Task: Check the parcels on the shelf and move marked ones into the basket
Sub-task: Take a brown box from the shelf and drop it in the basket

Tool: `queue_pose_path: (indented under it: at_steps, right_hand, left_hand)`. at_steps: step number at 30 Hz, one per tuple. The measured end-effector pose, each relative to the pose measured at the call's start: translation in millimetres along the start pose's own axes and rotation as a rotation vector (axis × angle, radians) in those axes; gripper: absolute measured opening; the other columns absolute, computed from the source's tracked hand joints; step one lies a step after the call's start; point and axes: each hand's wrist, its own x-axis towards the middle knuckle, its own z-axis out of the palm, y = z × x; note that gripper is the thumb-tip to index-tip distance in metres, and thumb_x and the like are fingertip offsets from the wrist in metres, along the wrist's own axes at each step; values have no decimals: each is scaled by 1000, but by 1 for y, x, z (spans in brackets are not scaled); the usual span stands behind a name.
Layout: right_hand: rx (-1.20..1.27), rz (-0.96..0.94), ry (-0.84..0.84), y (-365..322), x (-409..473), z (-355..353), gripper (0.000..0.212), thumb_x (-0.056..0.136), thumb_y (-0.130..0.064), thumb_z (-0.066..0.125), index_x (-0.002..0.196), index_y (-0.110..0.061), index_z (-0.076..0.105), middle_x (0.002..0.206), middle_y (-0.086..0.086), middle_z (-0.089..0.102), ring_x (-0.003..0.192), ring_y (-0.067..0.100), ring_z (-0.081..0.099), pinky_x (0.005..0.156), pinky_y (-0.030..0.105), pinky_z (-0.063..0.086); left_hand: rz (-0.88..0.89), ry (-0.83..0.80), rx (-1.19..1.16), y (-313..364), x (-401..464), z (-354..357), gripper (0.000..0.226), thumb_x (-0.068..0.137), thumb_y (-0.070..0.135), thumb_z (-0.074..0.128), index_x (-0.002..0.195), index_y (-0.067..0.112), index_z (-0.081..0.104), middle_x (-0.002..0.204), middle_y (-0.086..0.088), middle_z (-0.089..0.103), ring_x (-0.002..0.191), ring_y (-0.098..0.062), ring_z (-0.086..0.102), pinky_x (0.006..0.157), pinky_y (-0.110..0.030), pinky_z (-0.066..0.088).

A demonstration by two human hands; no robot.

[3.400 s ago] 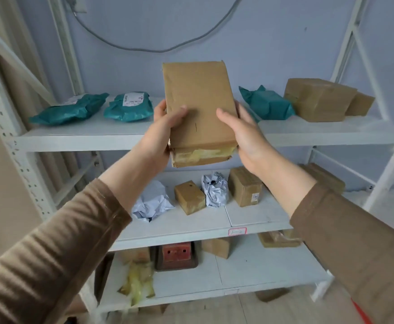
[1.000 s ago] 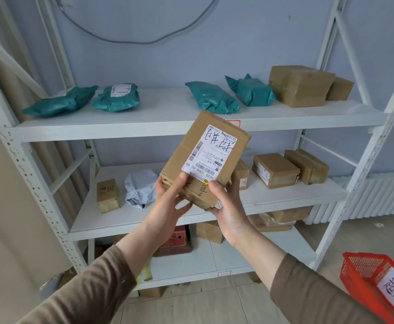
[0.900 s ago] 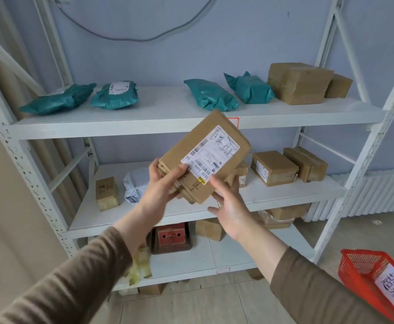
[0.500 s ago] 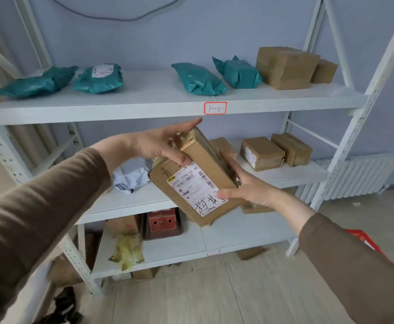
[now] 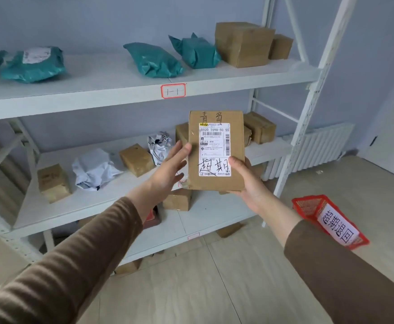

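Cardboard parcel (image 5: 216,150) upright, label facing camera, gripped by right hand (image 5: 249,181), steadied by straight-fingered left hand (image 5: 168,169); red basket (image 5: 308,204) lower right on floor, contents unseen.

Brown cardboard parcel (image 5: 216,150) held upright in front of the white shelf (image 5: 121,99), label (image 5: 214,149) facing camera with black handwritten characters across its bottom; right hand (image 5: 247,181) grips its lower right edge, thumb on the label, left hand (image 5: 168,169) has fingertips on its left edge. Top shelf carries teal mailer bags (image 5: 154,59) and two brown boxes (image 5: 244,44); middle shelf has small brown boxes (image 5: 53,182) and crumpled white bags (image 5: 94,169). Red basket (image 5: 308,205) with a white handwritten sign (image 5: 337,225) sits on the floor at right, well apart from the parcel.
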Motion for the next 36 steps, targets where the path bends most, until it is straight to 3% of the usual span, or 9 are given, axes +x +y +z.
queue_pose_path:
  at_steps: [4,8,11,15,18,22,25,30,36]
  right_hand:
    - [76,47,125,4,0,-25,56,91,-49,70,143,-36,52,128,-7,73,122,18,65,105,57,50]
    - [149,96,233,15,11,-50,53,90,-52,72,138,-38,56,128,-13,73,121,11,65,105,56,50]
    - [162,115,322,25,23,-68,58,85,-57,74,138,-40,56,130,-13,71,124,12,63,105,55,50]
    - [175,118,435,31,41,-94,52,86,-55,74,134,-41,59,129,-12,71,124,15,62,103,54,52]
    - [161,128,512,34,58,-113,63,79,-59,77,135,-38,58,129,-9,72,126,19,63,104,56,51]
    - [169,125,589,41,71,-141,72,76,-60,78,140,-37,54,126,-8,74,123,20,66,108,59,48]
    - [203,120,653,46,72,-167,64,86,-52,74,143,-34,52,125,-6,75,120,19,68,109,55,47]
    - [269,74,755,48,64,-219,51,96,-37,69,144,-27,55,118,-4,78,118,20,71,103,39,53]
    - [277,92,819,49,54,-314,40,99,-39,63,138,-28,62,117,-4,79,112,17,73,98,34,54]
  left_hand:
    - [-21,-121,-19,-21,23,34,79,88,71,63,157,39,41,148,14,60,140,-11,54,107,-34,48]
    - [-80,-212,-16,-46,62,63,92,84,75,68,160,37,35,157,13,51,146,-14,47,126,-46,27]
    - [-110,-280,-9,-67,96,84,89,84,77,66,160,41,33,157,17,49,149,-11,41,128,-48,19]
    - [-119,-367,-15,-75,129,111,80,88,75,60,155,36,43,146,13,62,142,-11,51,126,-46,26]
    - [-124,-429,-41,-77,154,131,62,98,64,52,150,32,50,139,9,69,133,-14,60,122,-43,34]
    - [-171,-470,-51,-87,183,163,60,99,61,50,149,28,53,136,6,71,128,-15,64,114,-39,44]
    - [-204,-511,-56,-100,201,192,46,107,52,45,144,28,58,131,5,74,122,-13,69,109,-38,48]
    - [-262,-590,-89,-129,223,253,47,108,48,45,150,28,52,138,3,70,131,-18,63,118,-45,42]
    - [-322,-619,-63,-160,249,354,46,109,48,44,150,30,52,134,7,72,128,-12,65,117,-40,43]
